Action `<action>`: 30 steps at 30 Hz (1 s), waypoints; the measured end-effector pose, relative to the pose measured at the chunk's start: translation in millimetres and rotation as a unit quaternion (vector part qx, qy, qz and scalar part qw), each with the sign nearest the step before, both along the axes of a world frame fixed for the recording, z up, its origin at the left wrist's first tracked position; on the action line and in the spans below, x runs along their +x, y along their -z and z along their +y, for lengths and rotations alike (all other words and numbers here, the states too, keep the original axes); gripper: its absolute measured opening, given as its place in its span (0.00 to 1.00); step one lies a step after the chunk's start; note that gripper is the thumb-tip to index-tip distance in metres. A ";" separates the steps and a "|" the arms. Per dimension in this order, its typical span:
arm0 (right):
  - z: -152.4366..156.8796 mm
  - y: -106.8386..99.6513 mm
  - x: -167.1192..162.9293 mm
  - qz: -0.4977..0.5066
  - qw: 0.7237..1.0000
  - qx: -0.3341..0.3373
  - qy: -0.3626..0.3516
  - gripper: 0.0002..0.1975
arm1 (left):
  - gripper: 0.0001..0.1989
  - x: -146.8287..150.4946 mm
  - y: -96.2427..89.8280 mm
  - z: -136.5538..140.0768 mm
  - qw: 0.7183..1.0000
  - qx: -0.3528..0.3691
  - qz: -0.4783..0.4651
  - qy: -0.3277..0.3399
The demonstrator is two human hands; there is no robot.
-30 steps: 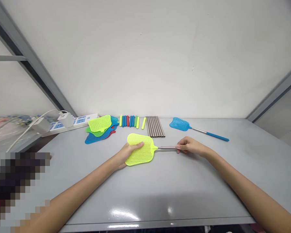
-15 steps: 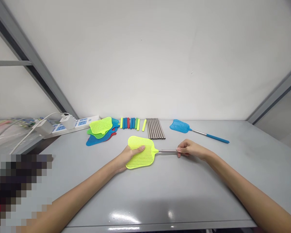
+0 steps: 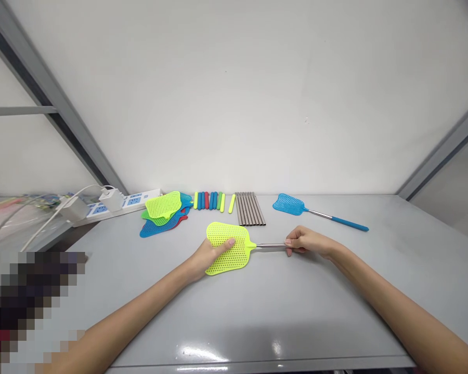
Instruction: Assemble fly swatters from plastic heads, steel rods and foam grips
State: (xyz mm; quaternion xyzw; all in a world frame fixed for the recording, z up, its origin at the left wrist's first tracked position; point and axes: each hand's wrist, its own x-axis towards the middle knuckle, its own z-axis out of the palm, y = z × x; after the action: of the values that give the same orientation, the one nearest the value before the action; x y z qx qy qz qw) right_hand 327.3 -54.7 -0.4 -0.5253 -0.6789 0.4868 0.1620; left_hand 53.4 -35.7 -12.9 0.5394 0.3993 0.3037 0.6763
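My left hand (image 3: 205,258) grips a yellow fly swatter head (image 3: 234,254), its thumb lying over the perforated face and its fingers hidden behind. From the neck of this head a metal rod (image 3: 271,245) runs to the right. My right hand (image 3: 306,240) pinches the rod's far end between thumb and fingers. Beyond the right hand lies a blue fly swatter (image 3: 290,204) with a metal rod and a blue handle (image 3: 350,224). Several metal tubes (image 3: 251,210) lie side by side behind the yellow head.
Swatter heads in yellow (image 3: 164,204), green and blue are piled at the back left. Several coloured handle grips (image 3: 206,200) form a row, with a separate yellow grip (image 3: 232,203) beside them. A white power strip (image 3: 138,200) with plugs and cables stands at the left. A wall closes off the back.
The camera view has shifted slightly. Both hands keep their hold on the swatter head and the rod, and the rod sits slightly deeper against the neck.
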 end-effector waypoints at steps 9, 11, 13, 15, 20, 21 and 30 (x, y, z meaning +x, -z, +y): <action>2.6 0.9 4.6 -0.015 0.999 0.018 -0.029 0.20 | 0.19 -1.8 -10.1 4.8 0.998 -0.062 -0.020 0.009; 2.2 0.2 4.3 -0.049 0.997 0.045 -0.034 0.20 | 0.19 -1.2 -12.1 4.6 0.998 -0.060 -0.017 0.008; 0.8 -0.5 1.6 -0.086 0.992 0.083 -0.029 0.21 | 0.19 -0.5 -14.0 4.0 0.999 -0.041 -0.005 0.004; -1.4 -1.0 -3.1 -0.101 0.987 0.119 -0.024 0.21 | 0.19 -0.5 -16.1 3.7 1.000 -0.017 0.020 -0.004; -7.0 0.3 -15.4 -0.095 0.978 0.185 -0.011 0.16 | 0.19 -3.1 -17.6 6.1 0.998 0.017 0.062 -0.026; -7.9 1.0 -16.9 -0.101 0.977 0.188 -0.007 0.15 | 0.19 -3.8 -16.8 6.8 0.997 0.021 0.063 -0.025; -12.6 5.7 -19.5 -0.115 0.983 0.142 -0.027 0.16 | 0.19 -3.9 -7.8 4.6 0.994 0.043 0.092 -0.028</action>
State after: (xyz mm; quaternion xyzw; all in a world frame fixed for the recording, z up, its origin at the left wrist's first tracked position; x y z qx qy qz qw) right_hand 307.8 -67.3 -6.1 -0.5304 -0.7693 0.3264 0.1425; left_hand 49.6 -31.1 -5.1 0.5826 0.4610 0.2886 0.6040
